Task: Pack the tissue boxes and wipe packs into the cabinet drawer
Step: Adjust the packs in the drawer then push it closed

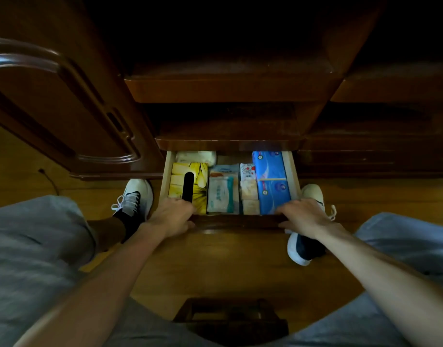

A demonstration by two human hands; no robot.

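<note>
The bottom cabinet drawer (pixel 236 219) is pulled out, its back part hidden under the cabinet. Inside lie a yellow tissue box (pixel 200 177) with a black slot at the left, a clear wipe pack (pixel 221 194) in the middle, small cartoon-printed tissue packs (pixel 248 189) beside it, and blue tissue packs (pixel 271 181) at the right. A pale pack (pixel 196 156) sits at the back left. My left hand (pixel 174 216) grips the drawer's front edge at the left. My right hand (pixel 304 216) grips the same front edge at the right.
An open wooden cabinet door (pixel 65 103) stands at the left. Closed drawers (pixel 228 90) jut out above the open one. My two feet in white shoes (pixel 135 196) flank the drawer on the wooden floor. A dark wooden stool (pixel 233 319) is beneath me.
</note>
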